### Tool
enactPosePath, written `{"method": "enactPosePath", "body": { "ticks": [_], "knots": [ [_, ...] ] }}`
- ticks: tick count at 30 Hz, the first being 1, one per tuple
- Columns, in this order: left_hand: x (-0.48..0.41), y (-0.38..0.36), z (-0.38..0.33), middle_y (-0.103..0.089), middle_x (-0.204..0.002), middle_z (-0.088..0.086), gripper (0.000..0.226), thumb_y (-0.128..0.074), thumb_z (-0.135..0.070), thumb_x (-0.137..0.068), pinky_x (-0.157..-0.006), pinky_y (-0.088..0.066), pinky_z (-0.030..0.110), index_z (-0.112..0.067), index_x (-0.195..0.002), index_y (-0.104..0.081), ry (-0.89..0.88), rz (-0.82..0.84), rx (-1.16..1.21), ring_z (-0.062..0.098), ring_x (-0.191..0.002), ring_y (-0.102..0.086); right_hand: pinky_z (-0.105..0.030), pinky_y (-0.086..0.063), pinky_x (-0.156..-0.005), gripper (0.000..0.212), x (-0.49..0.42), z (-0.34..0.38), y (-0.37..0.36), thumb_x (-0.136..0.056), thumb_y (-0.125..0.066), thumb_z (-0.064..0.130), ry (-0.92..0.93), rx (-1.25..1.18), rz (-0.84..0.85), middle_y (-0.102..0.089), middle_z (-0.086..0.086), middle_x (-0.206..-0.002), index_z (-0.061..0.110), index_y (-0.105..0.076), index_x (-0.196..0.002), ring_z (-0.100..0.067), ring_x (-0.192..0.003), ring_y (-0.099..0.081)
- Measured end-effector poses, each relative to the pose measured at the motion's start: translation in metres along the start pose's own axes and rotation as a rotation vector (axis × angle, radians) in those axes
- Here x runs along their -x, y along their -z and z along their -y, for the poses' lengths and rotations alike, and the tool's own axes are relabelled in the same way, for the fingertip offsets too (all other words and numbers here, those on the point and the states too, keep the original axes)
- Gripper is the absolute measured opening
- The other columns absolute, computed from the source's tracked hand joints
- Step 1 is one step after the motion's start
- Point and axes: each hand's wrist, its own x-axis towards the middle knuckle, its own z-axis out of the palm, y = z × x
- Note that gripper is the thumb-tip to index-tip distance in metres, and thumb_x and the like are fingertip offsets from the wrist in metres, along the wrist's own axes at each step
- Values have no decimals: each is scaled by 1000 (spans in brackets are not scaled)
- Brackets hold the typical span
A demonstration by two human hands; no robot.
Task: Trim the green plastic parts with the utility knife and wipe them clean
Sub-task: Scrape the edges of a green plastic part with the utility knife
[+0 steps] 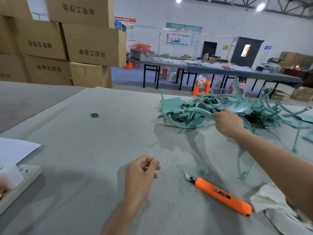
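A tangled heap of green plastic parts lies at the far right of the grey table. My right hand reaches into the heap and grips one curved green part at its near end. An orange utility knife lies on the table near me with its blade out, pointing left. A white cloth lies crumpled under my right forearm. My left hand hovers over the table with loosely curled fingers, holding nothing. Green shavings lie by the blade.
One small green piece lies alone toward the table's middle left. White paper and a pale tray sit at the left edge. Stacked cardboard boxes stand behind the table on the left. Long dark tables cross the hall beyond.
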Motion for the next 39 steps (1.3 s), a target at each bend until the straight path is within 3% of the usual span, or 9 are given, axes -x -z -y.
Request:
{"method": "enactPosePath", "body": {
  "ticks": [7,11,18,20,23,27,30,35,39],
  "knots": [
    [0,0,2,-71,-66,-8,22,-62,-19,-92,-57,-50,25,-20,-70,-67,-14,12,-24,8,-51,-63,-46,-43,-93,33,-6,2,-11,-91,-53,4,-50,13,27,-51,-19,-124,1,-48,-123,-40,-116,-50],
    [-1,0,2,-71,-67,-8,22,-63,-18,-92,-57,-51,25,-18,-71,-68,-30,5,-24,7,-51,-63,-48,-52,-74,30,-7,14,-12,-87,-47,-11,-33,-305,-53,-63,-23,-103,-2,-44,-116,-39,-87,-61],
    [-7,5,2,-70,-71,-7,18,-63,-18,-92,-66,-55,39,-21,-74,-66,-80,-171,8,11,-60,-65,-46,-53,-79,41,2,26,34,-82,-48,-17,17,-486,-408,-71,-12,-102,1,-59,-117,-33,-89,-65],
    [-7,5,2,-70,-86,-9,5,-67,-21,-89,-69,-55,29,-25,-89,-64,-130,-232,-7,4,-71,-63,-39,-48,-71,42,14,22,48,-80,-49,-16,76,-434,-532,-73,-9,-99,2,-61,-116,-33,-86,-67],
    [-9,5,4,-55,-118,-16,54,-76,-26,-81,-71,-47,12,-27,-127,-49,-185,-303,-9,0,-96,-55,-43,-52,-72,38,35,11,69,-82,-47,-13,187,-449,-646,-74,-5,-94,3,-62,-113,-33,-80,-69],
    [-16,8,7,-37,-140,-9,88,-80,-19,-76,-86,-50,33,-22,-146,-27,-225,-395,42,9,-114,-46,-47,-56,-74,36,63,-2,91,-86,-45,-13,188,-628,-644,-69,4,-88,10,-61,-109,-19,-74,-68],
    [-17,10,9,-30,-147,-8,97,-82,-18,-74,-94,-49,40,-23,-149,-22,-237,-440,77,12,-122,-43,-35,-59,-70,37,78,-12,101,-89,-45,-20,118,-953,-333,-71,-2,-81,11,-61,-102,-17,-68,-69],
    [-11,14,0,-25,-154,-16,101,-82,-42,-69,-103,-39,26,-40,-148,-19,-506,-379,183,8,-139,-31,-27,-60,-59,36,97,-27,111,-88,-40,-22,-16,-1369,432,-72,-15,-80,-5,-61,-112,-22,-62,-70],
    [-8,12,-5,-60,-131,-11,63,-78,-44,-74,-96,-44,28,-36,-132,-53,-489,-115,327,4,-124,-52,-30,-60,-55,39,102,-39,114,-76,-46,-13,-127,-1375,782,-69,-21,-83,-9,-64,-111,-23,-59,-69]
  ]
}}
